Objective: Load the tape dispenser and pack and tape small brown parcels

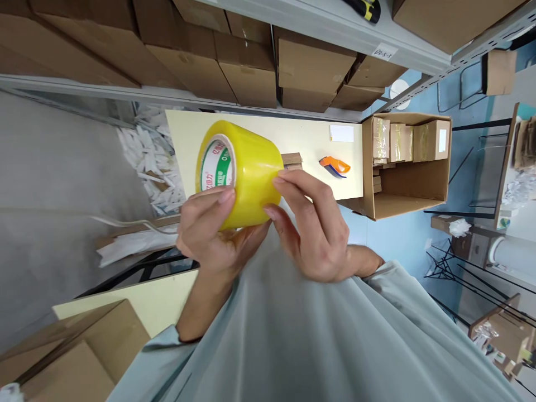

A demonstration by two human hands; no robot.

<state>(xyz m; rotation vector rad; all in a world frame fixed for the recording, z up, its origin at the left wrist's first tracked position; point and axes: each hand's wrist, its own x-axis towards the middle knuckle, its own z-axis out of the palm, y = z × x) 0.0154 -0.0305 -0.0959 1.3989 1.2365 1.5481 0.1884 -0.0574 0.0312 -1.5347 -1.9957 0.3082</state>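
A wide roll of yellow packing tape (pixel 256 173) is held up in front of my chest, its green-and-white labelled core facing left. My left hand (pixel 213 223) is closed around the roll's lower left end, with a thumb at the core's rim. At the roll's right end, my right hand (pixel 314 229) is closed in a pinch, thumb and fingertips touching the tape's edge. Whether a loose tape end lies between those fingertips, I cannot tell. Behind the roll, an orange tape cutter (pixel 335 166) and a small brown cardboard piece (pixel 292 161) lie on the cream table (pixel 314 131).
An open carton (pixel 408 209) with small taped boxes inside stands at the table's right end. Shelves of cardboard boxes (pixel 247 72) run along the far side. White paper scraps (pixel 146 156) are heaped left of the table. Another carton (pixel 84 352) sits at lower left.
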